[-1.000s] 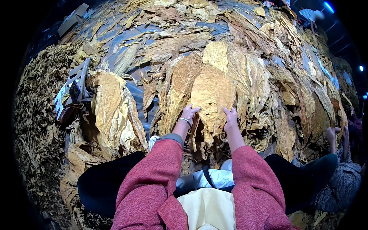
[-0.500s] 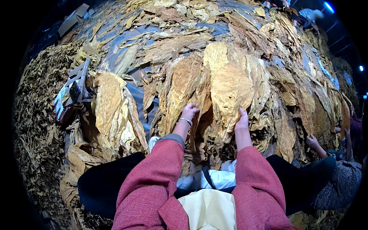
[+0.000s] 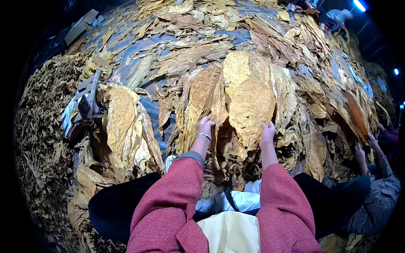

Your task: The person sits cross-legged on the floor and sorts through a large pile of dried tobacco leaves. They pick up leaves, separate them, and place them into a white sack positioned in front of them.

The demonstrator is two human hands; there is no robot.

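Large dried tobacco leaves lie in overlapping layers before me. My right hand [image 3: 268, 134] pinches the lower right edge of a broad golden-tan leaf [image 3: 252, 107], which lies flat with its narrow end toward me. A paler yellow leaf [image 3: 236, 69] shows from under its far end. My left hand [image 3: 205, 127] is at the near end of a browner leaf [image 3: 205, 90], its fingers curled together. What those fingers hold, if anything, is hidden. Left of my hands, another pile of tan leaves [image 3: 122, 120] hangs toward me.
A strapped chair-like frame [image 3: 87, 90] with items on it stands at left, beside a heap of crumpled dark leaves [image 3: 42, 118]. On the right, a co-worker's hands [image 3: 367, 149] handle a reddish-brown leaf [image 3: 357, 114]. A cardboard box [image 3: 82, 27] lies far left.
My hands stay near the same leaves, the left fingers now drawn closer together. The golden-tan leaf lies slightly flatter. The co-worker's hands at right have come together around the reddish-brown leaf.
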